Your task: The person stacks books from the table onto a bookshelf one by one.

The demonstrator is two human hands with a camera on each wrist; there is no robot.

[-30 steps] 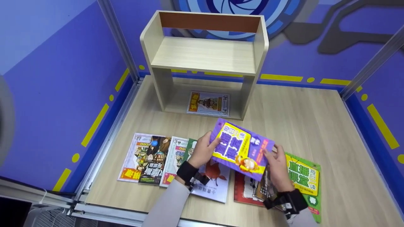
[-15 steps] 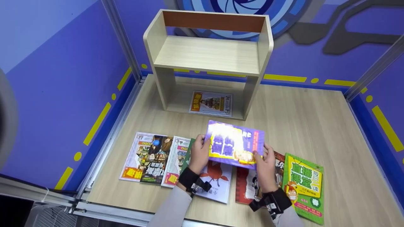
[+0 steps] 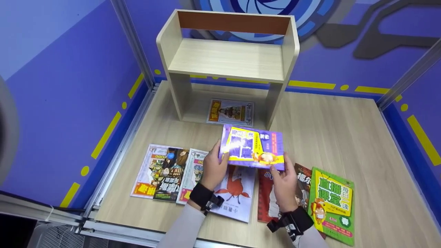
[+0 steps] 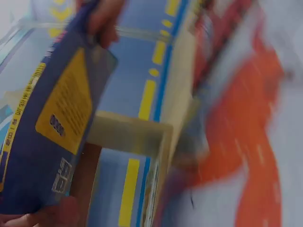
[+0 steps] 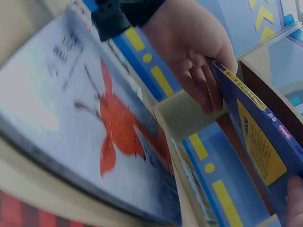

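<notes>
A purple book (image 3: 253, 146) with a yellow title panel lies sideways between both hands, raised over the table in front of the shelf. My left hand (image 3: 214, 167) grips its left end, thumb on the cover. At the lower right corner, my right hand (image 3: 285, 184) pinches the book with its thumb on top and fingers beneath. The left wrist view shows the underside of the purple book (image 4: 57, 123) with a yellow patch. From the right wrist, the spine of the purple book (image 5: 255, 99) is visible. Below the hands lies a white book with a red bird (image 3: 236, 199).
A two-tier wooden shelf (image 3: 225, 58) stands at the back; one book (image 3: 231, 113) lies flat on its lower level. Several books (image 3: 165, 174) overlap at the left. Red (image 3: 267, 199), brown (image 3: 303, 182) and green (image 3: 332, 206) books lie at the right.
The purple book has moved left and slightly away from the body, and its tilt has levelled out. Both hands keep hold of it; the right hand has shifted left, uncovering the green and brown books.
</notes>
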